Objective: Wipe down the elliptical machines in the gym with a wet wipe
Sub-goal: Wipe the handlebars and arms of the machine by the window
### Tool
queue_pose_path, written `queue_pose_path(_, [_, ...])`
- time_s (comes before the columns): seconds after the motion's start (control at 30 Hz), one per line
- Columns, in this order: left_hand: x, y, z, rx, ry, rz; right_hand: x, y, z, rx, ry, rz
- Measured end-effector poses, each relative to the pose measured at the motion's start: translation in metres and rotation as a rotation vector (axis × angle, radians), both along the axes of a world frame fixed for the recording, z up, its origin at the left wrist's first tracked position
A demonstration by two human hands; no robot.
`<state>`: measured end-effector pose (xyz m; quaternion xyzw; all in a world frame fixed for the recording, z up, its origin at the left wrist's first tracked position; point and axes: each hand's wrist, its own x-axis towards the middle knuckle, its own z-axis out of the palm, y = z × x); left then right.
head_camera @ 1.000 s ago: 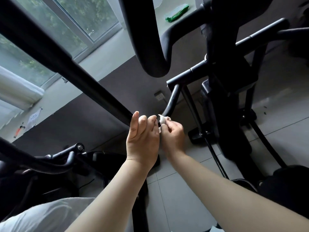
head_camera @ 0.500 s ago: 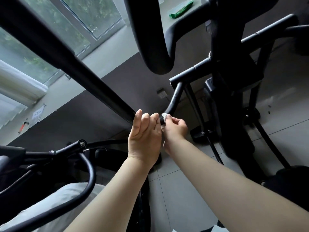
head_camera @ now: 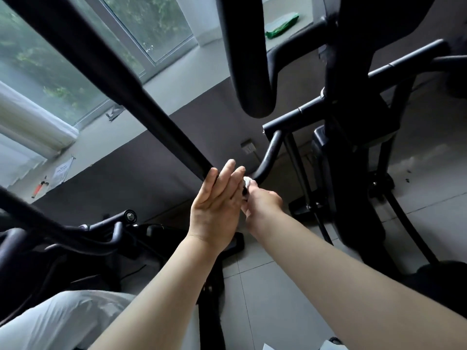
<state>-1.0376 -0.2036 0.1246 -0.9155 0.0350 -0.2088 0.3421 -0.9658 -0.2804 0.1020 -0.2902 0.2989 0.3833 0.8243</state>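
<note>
1. Two grips meet low on the elliptical: your right-hand grip point(head_camera: 262, 202) is closed, its fingers curled and pinching the small crumpled white wet wipe point(head_camera: 247, 184).
2. That wipe sits at your right fingertips, pressed where the long straight black metal bar point(head_camera: 141, 104) comes down to the curved black metal tube point(head_camera: 269, 157). The joint itself is hidden behind your left fingers, so you cannot tell exactly which part the wipe touches.
3. Your left-hand grip point(head_camera: 217, 205) is open and holds nothing. Its fingers are straight, close together and pointing up, laid against the lower end of the straight bar, with their edge touching the wipe.
4. From your grips the straight bar climbs up and to the left across the whole view. The curved tube rises to the right and meets a horizontal black crossbar point(head_camera: 303, 114).
5. Above the crossbar hangs a thick black padded handle loop point(head_camera: 252, 72), and just right of it stands the wide black central column point(head_camera: 353, 122).
6. Behind the machine is a dark grey wall with a small grey socket point(head_camera: 247, 147). Above that, a green plastic packet point(head_camera: 281, 25) lies on the pale windowsill point(head_camera: 177, 79).
7. Low on your left stands a second black exercise machine point(head_camera: 101, 228); pale square floor tiles point(head_camera: 290, 299) lie beneath your forearms.
</note>
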Motion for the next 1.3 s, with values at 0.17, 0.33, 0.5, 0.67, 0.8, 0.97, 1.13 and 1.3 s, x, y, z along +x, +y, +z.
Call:
queue_pose_path(0.17, [-0.008, 0.005, 0.023, -0.026, -0.188, -0.106, -0.019, -0.003, 0.024, 0.102, -0.044, 0.15])
queue_pose_path(0.33, [-0.009, 0.018, 0.047, -0.078, -0.396, -0.139, -0.024, -0.01, 0.062, 0.11, -0.044, 0.125])
queue_pose_path(0.5, [-0.011, 0.018, 0.065, -0.246, -0.483, -0.177, -0.032, -0.02, 0.082, 0.021, -0.425, 0.185])
queue_pose_path(0.67, [-0.015, 0.019, 0.077, -0.383, -0.488, -0.202, -0.031, -0.021, 0.109, -0.12, -0.743, 0.132])
queue_pose_path(0.8, [-0.016, 0.019, 0.087, -0.62, -0.508, -0.256, -0.034, -0.017, 0.125, -0.243, -0.962, 0.09])
queue_pose_path(0.97, [-0.013, 0.011, 0.096, -0.848, -0.506, -0.359, -0.034, -0.017, 0.155, -0.291, -1.26, -0.069])
queue_pose_path(1.13, [-0.009, -0.002, 0.096, -1.002, -0.668, -0.3, -0.023, -0.01, 0.174, -0.29, -1.536, -0.243])
queue_pose_path(1.3, [-0.001, -0.004, 0.113, -1.141, -0.716, -0.352, -0.027, -0.011, 0.149, -0.411, -1.661, -0.152])
